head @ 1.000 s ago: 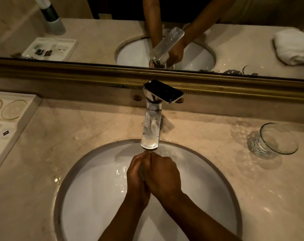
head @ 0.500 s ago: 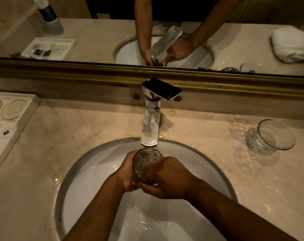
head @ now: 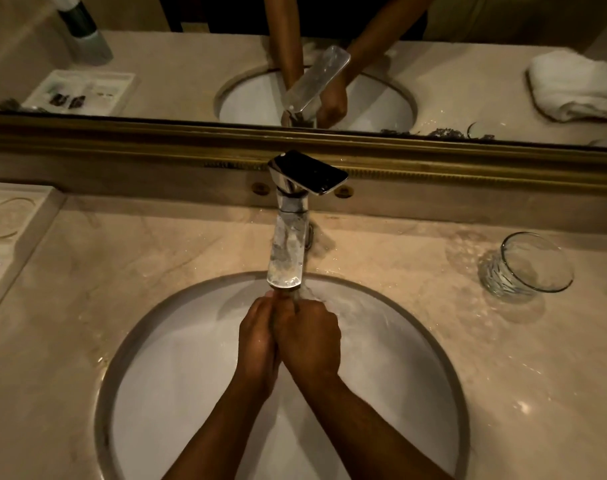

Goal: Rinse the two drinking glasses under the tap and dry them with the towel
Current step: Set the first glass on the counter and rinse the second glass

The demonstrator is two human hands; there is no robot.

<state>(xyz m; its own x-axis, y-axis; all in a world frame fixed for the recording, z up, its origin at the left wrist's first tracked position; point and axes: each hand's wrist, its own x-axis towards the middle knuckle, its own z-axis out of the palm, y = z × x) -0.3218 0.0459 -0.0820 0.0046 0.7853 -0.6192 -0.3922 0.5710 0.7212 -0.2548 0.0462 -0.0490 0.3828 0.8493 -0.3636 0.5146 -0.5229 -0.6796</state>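
Observation:
My left hand (head: 257, 336) and my right hand (head: 309, 336) are pressed together over the white sink (head: 177, 368), right under the chrome tap (head: 286, 251), with water running over them. Both close around one drinking glass, which is almost wholly hidden between the palms; only a sliver of it (head: 292, 299) shows at the fingertips. The second drinking glass (head: 527, 263) stands upright and alone on the marble counter at the right. The white towel (head: 572, 86) appears only as a reflection in the mirror, at the upper right.
A white amenity tray (head: 14, 230) sits on the counter at the left edge. A gold-framed mirror (head: 122, 133) runs along the back wall behind the tap. Water drops lie on the marble counter (head: 416, 271) around the basin.
Half a second ago the glass was held mouth-up and visible below the spout; now my hands have closed over it and moved up under the stream.

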